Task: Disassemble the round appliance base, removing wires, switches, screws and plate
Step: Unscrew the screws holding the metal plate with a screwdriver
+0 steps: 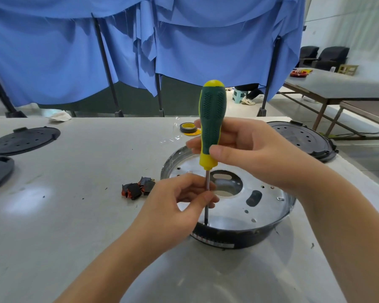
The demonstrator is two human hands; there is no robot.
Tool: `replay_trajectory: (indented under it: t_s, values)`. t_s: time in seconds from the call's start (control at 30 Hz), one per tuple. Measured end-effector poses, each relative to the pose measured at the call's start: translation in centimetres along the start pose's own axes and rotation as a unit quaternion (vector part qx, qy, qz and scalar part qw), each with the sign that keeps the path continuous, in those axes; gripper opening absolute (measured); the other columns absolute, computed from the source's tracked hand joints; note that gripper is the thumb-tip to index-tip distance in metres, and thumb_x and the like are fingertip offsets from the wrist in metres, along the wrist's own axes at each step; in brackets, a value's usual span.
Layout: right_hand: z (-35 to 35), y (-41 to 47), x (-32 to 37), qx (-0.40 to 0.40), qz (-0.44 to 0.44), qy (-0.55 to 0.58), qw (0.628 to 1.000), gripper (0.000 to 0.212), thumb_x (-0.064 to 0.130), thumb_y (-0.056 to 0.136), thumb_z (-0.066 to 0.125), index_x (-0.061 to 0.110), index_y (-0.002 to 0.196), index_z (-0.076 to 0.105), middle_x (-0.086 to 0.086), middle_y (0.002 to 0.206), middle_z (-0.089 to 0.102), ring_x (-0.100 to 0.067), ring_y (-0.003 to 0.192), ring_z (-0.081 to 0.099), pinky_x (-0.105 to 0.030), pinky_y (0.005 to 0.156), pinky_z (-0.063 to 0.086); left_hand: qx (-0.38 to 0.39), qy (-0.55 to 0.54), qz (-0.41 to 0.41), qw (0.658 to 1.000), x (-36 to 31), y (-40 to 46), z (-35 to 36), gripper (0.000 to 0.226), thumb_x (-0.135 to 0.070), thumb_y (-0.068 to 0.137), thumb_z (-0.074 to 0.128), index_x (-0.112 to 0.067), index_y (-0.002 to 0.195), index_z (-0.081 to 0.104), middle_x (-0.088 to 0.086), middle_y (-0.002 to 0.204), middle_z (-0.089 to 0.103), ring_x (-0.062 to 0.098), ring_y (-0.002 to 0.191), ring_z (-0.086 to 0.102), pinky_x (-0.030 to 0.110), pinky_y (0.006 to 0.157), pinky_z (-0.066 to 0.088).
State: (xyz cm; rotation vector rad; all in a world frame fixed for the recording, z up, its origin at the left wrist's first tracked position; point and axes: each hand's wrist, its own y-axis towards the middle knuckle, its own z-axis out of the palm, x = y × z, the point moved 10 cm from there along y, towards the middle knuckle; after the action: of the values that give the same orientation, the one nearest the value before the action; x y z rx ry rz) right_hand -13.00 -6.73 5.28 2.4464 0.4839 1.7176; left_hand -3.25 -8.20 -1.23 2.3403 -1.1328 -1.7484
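screwdriver [211,130] upright in round appliance base [228,197]
our right hand [247,149] grips its handle; our left hand [182,200] pinches the shaft below.

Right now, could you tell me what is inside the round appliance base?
A perforated silver metal plate and the green-and-yellow screwdriver tip at its near edge; whatever lies beneath is covered.

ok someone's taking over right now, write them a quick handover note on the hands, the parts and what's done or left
Right hand grips the screwdriver handle, upright.
Left hand pinches its shaft, tip down at the near rim of the metal plate.
The plate sits in the round base at centre.
Done: the switches lie loose on the table, left of the base.
Left: a screw shows at the plate's right edge; the plate is not yet lifted out.
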Motion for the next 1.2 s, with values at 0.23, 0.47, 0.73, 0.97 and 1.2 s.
replay_trajectory:
  t_s: [0.23, 0.47, 0.73, 0.97, 1.2]
  values:
    - [-0.2, 0.1, 0.7, -0.027, -0.022, -0.040, 0.999, 0.037, 0.024, 0.065, 0.078, 0.014, 0.099, 0.068, 0.001, 0.090, 0.074, -0.011, 0.082, 0.071, -0.020, 0.075, 0.056, -0.052, -0.012, -0.018, 0.998, 0.6, 0.1, -1.0, 0.021, -0.032, 0.065, 0.081, -0.023, 0.075, 0.065, -0.008, 0.065, 0.067, 0.010, 0.061, 0.065, 0.023, 0.062, 0.055]
    - [0.4, 0.0, 0.5, 0.010, -0.009, 0.010, 1.000, 0.035, 0.014, 0.077, 0.075, 0.018, 0.110, 0.064, 0.001, 0.099, 0.075, -0.012, 0.092, 0.071, -0.022, 0.079, 0.055, -0.013, 0.001, -0.005, 1.000, 0.4, 0.1, -0.3, 0.009, -0.020, 0.078, 0.076, -0.026, 0.078, 0.070, -0.010, 0.073, 0.073, 0.007, 0.068, 0.070, 0.019, 0.068, 0.056]
    - [-0.2, -0.1, 0.6, -0.014, -0.011, -0.026, 0.999, 0.023, 0.002, 0.079, 0.072, 0.013, 0.099, 0.069, -0.002, 0.092, 0.075, -0.014, 0.084, 0.072, -0.024, 0.079, 0.057, 0.002, 0.026, -0.002, 1.000, 0.2, 0.0, 0.1, 0.003, -0.035, 0.082, 0.070, -0.035, 0.085, 0.070, -0.016, 0.080, 0.072, 0.005, 0.077, 0.070, 0.021, 0.074, 0.056]
    - [-0.4, 0.0, 0.4, -0.027, -0.003, -0.052, 0.998, 0.039, 0.022, 0.070, 0.082, 0.019, 0.106, 0.067, 0.004, 0.096, 0.074, -0.011, 0.085, 0.072, -0.022, 0.078, 0.057, -0.035, 0.012, -0.013, 0.999, 0.5, 0.1, -0.6, 0.009, -0.022, 0.073, 0.080, -0.027, 0.072, 0.072, -0.009, 0.068, 0.072, 0.009, 0.063, 0.070, 0.022, 0.065, 0.057]
    - [-0.4, 0.0, 0.1, -0.014, -0.005, 0.007, 1.000, 0.035, 0.004, 0.080, 0.071, 0.011, 0.114, 0.062, -0.003, 0.099, 0.075, -0.016, 0.093, 0.072, -0.028, 0.082, 0.057, 0.000, 0.003, 0.001, 1.000, 0.0, -0.2, 0.1, 0.015, -0.019, 0.084, 0.067, -0.033, 0.091, 0.070, -0.014, 0.081, 0.074, 0.006, 0.077, 0.072, 0.019, 0.074, 0.056]
